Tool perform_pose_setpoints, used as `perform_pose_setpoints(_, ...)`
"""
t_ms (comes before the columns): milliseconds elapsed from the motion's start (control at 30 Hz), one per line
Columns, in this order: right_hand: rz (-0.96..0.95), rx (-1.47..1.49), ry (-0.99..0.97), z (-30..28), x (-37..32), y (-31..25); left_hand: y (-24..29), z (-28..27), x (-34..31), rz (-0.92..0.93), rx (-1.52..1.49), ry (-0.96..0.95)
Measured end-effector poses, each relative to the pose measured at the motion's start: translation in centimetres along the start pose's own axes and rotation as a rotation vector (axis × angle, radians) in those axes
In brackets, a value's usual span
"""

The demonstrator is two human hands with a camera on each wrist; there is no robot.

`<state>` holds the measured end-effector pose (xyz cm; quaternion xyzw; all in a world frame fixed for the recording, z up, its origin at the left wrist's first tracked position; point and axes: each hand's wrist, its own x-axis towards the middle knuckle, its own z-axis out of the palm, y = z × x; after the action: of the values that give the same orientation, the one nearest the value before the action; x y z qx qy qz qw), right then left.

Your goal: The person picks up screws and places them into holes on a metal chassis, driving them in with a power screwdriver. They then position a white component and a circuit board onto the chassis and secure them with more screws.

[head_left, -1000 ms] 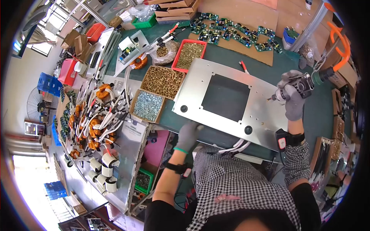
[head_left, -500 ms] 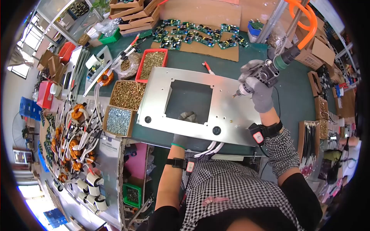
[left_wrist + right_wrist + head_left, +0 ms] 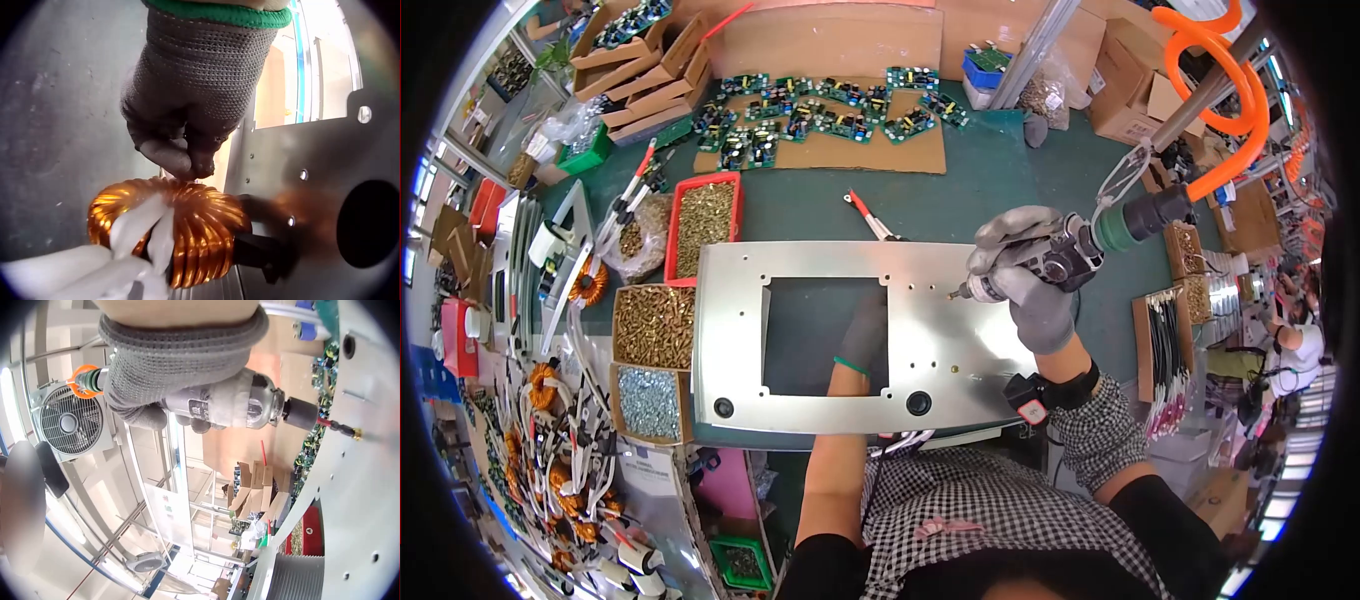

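Note:
My gloved right hand [image 3: 1030, 290] grips an air screwdriver [image 3: 234, 403], its bit pointing at the sheet-metal panel [image 3: 730, 310]. A brass screw [image 3: 357, 434] sits on the bit tip, close over the panel's right half. Through the square opening shows my gloved left hand [image 3: 864, 325], reaching under the panel. In the left wrist view its curled thumb and fingers pinch at the edge of a copper-wound ring coil [image 3: 203, 231] beneath the sheet; the exact hold is partly hidden. White sleeved leads [image 3: 87, 269] run from the coil. Another brass screw head [image 3: 955, 369] shows in the panel.
Left of the panel stand a red tray [image 3: 738, 225] of brass parts, a box of brass screws [image 3: 655, 325] and a box of silvery hardware [image 3: 650, 400]. Green circuit boards [image 3: 840, 110] lie on cardboard behind. An orange air hose [image 3: 1235, 170] hangs at right.
The left hand has gone from the panel's front edge to underneath it. The right hand has brought the screwdriver tip left, closer over the panel. The head view has shifted.

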<state>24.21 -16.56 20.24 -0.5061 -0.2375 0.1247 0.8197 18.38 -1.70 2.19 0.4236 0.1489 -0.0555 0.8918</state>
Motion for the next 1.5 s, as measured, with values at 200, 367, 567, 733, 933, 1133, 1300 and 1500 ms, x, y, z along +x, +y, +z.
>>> perform_pose_setpoints(200, -0.042, 0.03, -0.063, -0.8, 0.3, 0.5, -0.7, -1.3, 3.3, 0.024, 0.174, -0.243)
perform_pose_setpoints(367, -0.044, 0.007, -0.059, -1.2, 0.3, 0.7, -1.1, -2.0, 4.3, 0.2, 0.352, -0.336)
perform_pose_setpoints(567, -0.111, -0.06, -0.102, -1.6, 0.3, 1.1, -0.1, -2.6, 5.0, 0.315, 0.651, -0.359)
perform_pose_setpoints(733, -0.138, -0.064, -0.145, -1.9, 0.4, 1.3, 0.9, -2.5, 5.2, 0.327, 0.57, -0.381)
perform_pose_setpoints(933, -0.031, -0.02, -0.066, -1.4, -0.2, 0.6, 1.3, -2.5, 4.9, 0.331, 0.471, -0.394)
perform_pose_setpoints(1133, -0.143, -0.085, -0.111, -1.5, 0.3, 1.2, 1.2, -2.1, 4.9, 0.246, 0.447, -0.337)
perform_pose_setpoints(1300, -0.143, -0.082, -0.094, -1.5, 0.2, 1.3, 1.2, -2.2, 6.1, 0.253, 0.485, -0.406)
perform_pose_setpoints(1500, -0.152, -0.083, -0.079, -1.3, 0.3, 1.3, 1.2, -2.8, 7.1, 0.368, 0.611, -0.52)
